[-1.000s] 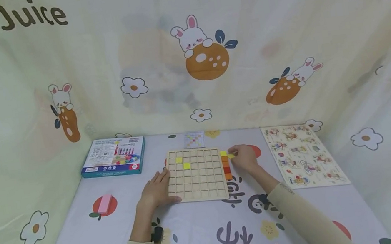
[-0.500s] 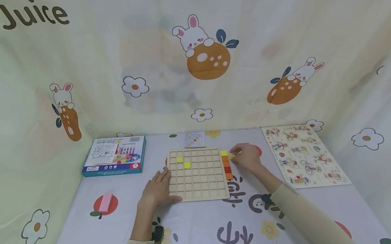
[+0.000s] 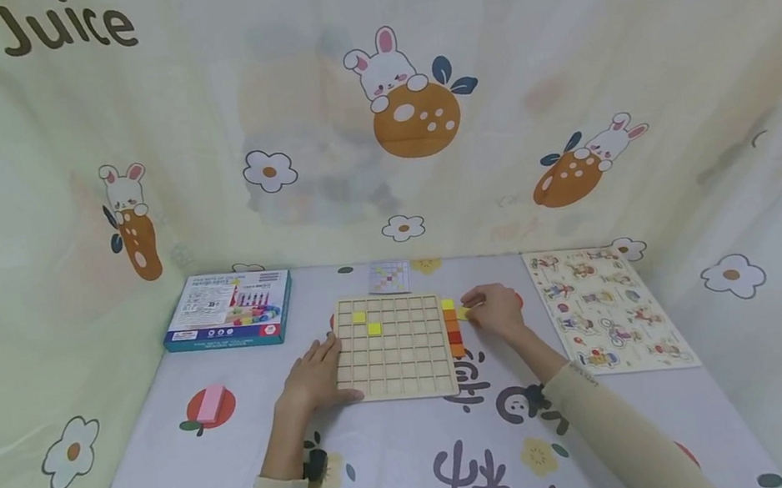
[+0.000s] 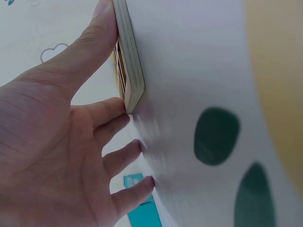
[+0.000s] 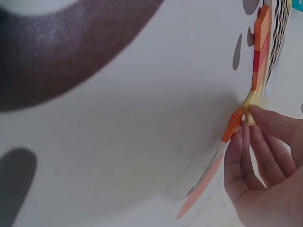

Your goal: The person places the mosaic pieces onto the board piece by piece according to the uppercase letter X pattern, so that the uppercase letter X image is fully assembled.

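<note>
Yellow tile (image 3: 462,313), just right of the grid board (image 3: 393,348), is pinched in your right hand (image 3: 496,314), apparently mid-pickup; your left hand (image 3: 313,380) lies flat, steadying the board's left edge. Next, seat it squarely.

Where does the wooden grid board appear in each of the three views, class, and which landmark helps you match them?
Head: wooden grid board at table centre, between both hands.
Left wrist: its edge at upper left, against the left hand.
Right wrist: a sliver at top right.
Shared landmark: the board's edge.
</note>
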`<state>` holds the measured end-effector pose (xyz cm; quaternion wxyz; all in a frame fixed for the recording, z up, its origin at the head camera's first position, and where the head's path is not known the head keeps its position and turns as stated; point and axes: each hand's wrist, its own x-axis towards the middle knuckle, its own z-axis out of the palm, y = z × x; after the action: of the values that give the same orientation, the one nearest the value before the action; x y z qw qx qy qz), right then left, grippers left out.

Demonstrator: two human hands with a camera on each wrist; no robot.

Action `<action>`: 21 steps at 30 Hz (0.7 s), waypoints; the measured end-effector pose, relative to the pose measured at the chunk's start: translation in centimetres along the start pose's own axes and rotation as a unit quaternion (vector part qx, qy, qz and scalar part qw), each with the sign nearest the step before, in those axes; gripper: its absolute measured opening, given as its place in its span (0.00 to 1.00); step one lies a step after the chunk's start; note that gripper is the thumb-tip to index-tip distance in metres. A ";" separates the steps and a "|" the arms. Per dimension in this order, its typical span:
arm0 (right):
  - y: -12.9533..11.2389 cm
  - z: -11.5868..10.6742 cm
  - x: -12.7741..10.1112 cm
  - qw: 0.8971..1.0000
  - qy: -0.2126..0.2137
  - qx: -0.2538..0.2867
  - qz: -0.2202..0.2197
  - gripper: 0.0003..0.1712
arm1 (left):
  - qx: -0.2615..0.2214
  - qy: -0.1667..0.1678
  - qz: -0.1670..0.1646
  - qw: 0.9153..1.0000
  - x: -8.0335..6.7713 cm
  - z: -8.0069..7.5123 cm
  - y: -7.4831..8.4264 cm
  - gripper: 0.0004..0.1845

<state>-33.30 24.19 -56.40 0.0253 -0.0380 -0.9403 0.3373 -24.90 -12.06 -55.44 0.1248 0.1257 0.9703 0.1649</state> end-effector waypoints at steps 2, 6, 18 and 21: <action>0.0 0.0 -0.3 1.000 -0.001 -0.001 0.000 0.16 | 0.000 0.000 0.000 1.000 0.0 0.1 0.0 0.59; -0.5 0.0 -1.1 1.000 -0.006 -0.003 -0.011 0.16 | -0.009 0.001 -0.001 1.000 -0.1 0.2 0.2 0.59; -2.5 0.9 -3.6 0.997 -0.051 -0.062 0.020 0.27 | -0.004 0.005 0.002 1.000 -0.2 0.0 0.2 0.59; -2.7 1.2 -3.9 0.996 -0.039 -0.075 0.021 0.30 | -0.004 0.004 0.003 1.000 -0.2 0.0 0.2 0.59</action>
<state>-29.64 20.95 -55.70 -0.0214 -0.0468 -0.9623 0.2670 -24.69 -11.95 -55.33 0.1206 0.1272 0.9698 0.1694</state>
